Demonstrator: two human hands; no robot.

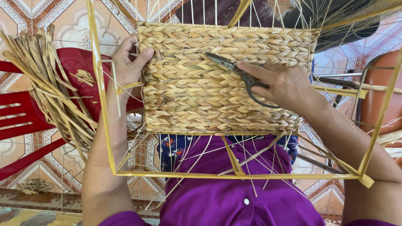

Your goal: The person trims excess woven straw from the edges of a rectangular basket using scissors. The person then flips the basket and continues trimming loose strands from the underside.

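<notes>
A panel of braided, pale straw weave (217, 79) fills a yellow wire frame (100, 104) held over my lap. My left hand (127, 62) grips the panel's left edge, thumb on top of the weave. My right hand (284, 83) rests on the right part of the weave and holds dark metal scissors (234, 69), whose blades point left and lie flat on the braids. Thin loose straw strands hang from the panel's lower edge across my purple shirt.
A bundle of dried flat straw leaves (50, 83) lies on a red plastic chair (25, 117) at the left. Patterned floor tiles (75, 25) show around. An orange-brown seat (381, 96) stands at the right, with more loose strands at the top right.
</notes>
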